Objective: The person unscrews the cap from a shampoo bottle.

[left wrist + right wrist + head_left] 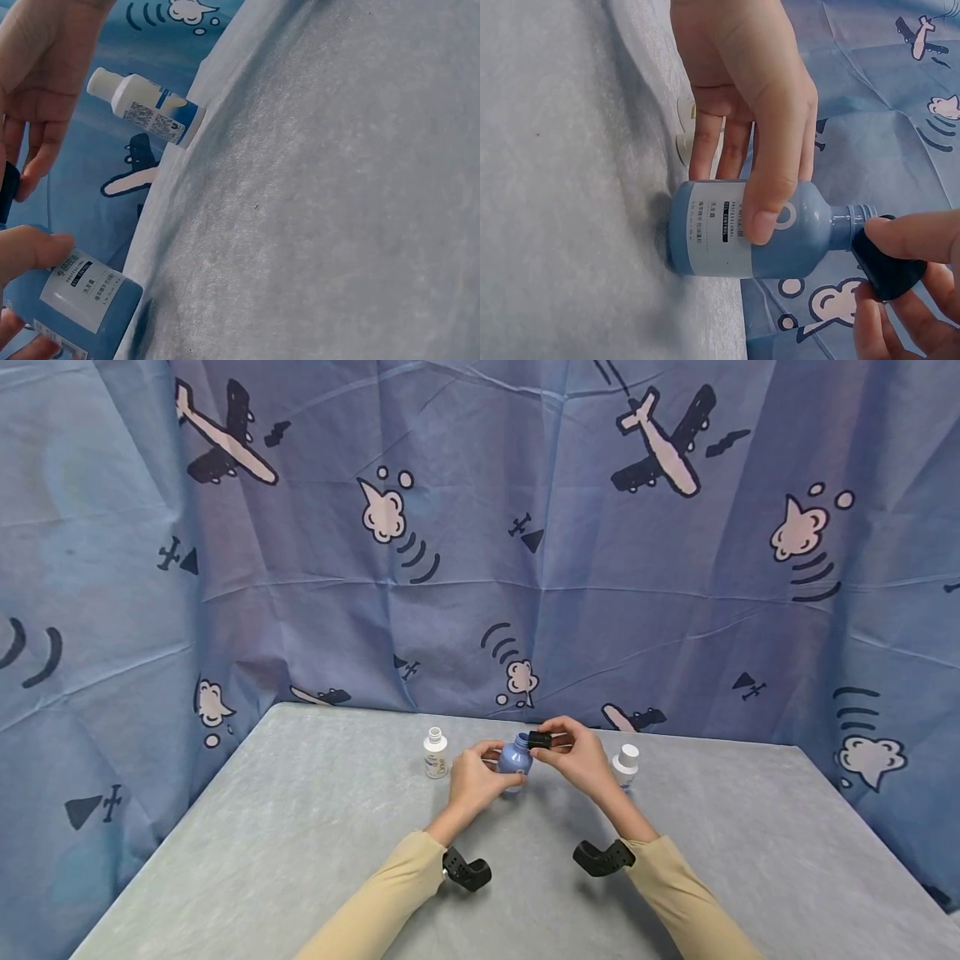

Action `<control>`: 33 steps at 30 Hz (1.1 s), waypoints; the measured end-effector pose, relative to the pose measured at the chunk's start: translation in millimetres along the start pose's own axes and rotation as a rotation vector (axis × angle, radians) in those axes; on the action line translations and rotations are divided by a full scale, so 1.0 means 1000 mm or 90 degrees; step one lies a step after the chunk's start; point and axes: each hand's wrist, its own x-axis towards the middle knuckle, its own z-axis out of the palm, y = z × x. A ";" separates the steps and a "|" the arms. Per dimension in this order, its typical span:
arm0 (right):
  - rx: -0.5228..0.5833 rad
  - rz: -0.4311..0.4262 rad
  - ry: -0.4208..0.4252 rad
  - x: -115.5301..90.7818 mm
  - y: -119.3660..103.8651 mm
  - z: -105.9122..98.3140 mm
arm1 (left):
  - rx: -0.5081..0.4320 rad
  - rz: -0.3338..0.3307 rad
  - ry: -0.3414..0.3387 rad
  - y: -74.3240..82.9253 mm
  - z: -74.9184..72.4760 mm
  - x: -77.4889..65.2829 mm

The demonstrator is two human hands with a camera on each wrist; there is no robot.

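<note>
A blue bottle point(514, 762) with a white label stands on the table, gripped round its body by my left hand point(477, 781). In the right wrist view, the bottle's threaded neck point(849, 225) is bare. My right hand point(581, 760) pinches a black cap point(889, 262) between thumb and fingers. The cap is tilted and sits beside the bottle's mouth, off the neck. In the left wrist view, my left thumb point(37, 249) lies across the bottle near its label, and only the edge of the cap shows.
An uncapped white bottle point(435, 753) stands left of my left hand. Another white bottle with a white cap point(626, 765) stands behind my right forearm, partly hidden. A pale cloth covers the table point(300, 827), and a blue printed curtain point(465, 527) hangs behind it.
</note>
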 end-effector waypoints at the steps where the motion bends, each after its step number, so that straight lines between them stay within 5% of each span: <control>1: 0.002 0.001 0.000 0.000 0.000 0.000 | -0.001 0.001 0.001 0.000 0.001 0.000; 20: -0.031 0.009 -0.010 0.001 0.010 -0.008 | -0.015 0.041 0.011 0.000 0.010 0.002; 33: -0.043 0.004 -0.012 0.002 0.020 -0.005 | -0.005 0.031 -0.016 0.000 0.010 -0.002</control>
